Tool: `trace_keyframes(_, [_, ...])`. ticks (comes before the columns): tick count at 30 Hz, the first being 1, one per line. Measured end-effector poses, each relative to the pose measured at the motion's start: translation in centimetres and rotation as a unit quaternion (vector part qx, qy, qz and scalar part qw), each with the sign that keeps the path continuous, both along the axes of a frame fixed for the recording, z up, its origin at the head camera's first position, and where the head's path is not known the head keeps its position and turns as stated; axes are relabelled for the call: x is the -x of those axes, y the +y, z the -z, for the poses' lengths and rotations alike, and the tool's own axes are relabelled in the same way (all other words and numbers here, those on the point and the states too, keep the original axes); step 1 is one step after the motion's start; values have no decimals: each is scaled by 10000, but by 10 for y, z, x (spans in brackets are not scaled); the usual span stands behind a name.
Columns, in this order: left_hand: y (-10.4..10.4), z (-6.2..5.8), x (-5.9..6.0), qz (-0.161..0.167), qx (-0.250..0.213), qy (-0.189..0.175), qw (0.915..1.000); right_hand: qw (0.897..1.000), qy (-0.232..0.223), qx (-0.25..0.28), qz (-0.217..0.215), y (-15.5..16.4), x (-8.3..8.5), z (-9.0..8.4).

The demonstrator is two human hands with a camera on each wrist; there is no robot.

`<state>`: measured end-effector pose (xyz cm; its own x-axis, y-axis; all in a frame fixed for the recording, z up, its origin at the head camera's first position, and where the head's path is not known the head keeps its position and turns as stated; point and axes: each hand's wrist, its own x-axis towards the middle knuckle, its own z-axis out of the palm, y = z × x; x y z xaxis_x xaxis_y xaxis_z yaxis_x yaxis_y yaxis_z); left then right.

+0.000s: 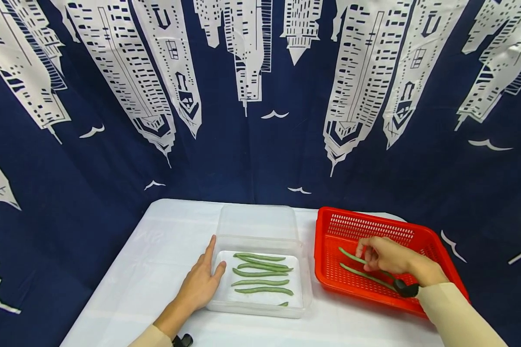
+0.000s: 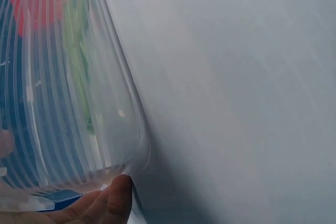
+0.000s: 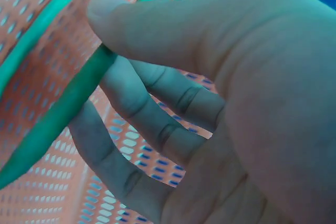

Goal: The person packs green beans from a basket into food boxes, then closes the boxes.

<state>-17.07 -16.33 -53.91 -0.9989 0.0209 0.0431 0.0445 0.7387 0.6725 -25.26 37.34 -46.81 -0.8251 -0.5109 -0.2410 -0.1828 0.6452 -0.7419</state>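
My left hand (image 1: 206, 272) lies flat on the white table (image 1: 156, 270) with straight fingers, its thumb against the left wall of a clear plastic container (image 1: 301, 289). The left wrist view shows that thumb tip (image 2: 118, 195) touching the container's corner (image 2: 134, 156). Several green beans (image 1: 260, 273) lie side by side inside. My right hand (image 1: 375, 253) is inside the red basket (image 1: 325, 241), where thumb and fingers (image 3: 152, 103) pinch one green bean (image 3: 63, 119). A second bean (image 1: 364, 275) lies on the basket floor beside it.
A clear plastic lid or second tub (image 1: 258, 221) lies just behind the container. The basket stands to the container's right, near the table's right edge. A dark blue curtain with white buildings (image 1: 260, 120) hangs close behind. Bare table spreads left of my left hand.
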Motion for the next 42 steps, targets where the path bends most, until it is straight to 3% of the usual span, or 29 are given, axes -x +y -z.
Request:
trace_keyframes(4, [0, 0, -2, -5, 0, 0, 10000, 9924, 994, -595, -409, -12, -3, -11])
trace_keyframes(13, [0, -1, -1, -23, 16, 70, 10000, 9742, 1937, -982, -615, -48, -10, -37])
trace_keyframes(26, [0, 1, 1, -19, 9, 111, 9999, 9630, 2329, -909, -1007, -100, -19, -61])
trace_keyframes(42, [-1, -2, -1, 8, 61, 84, 9999, 9568, 2293, -828, -1586, -159, -19, -62])
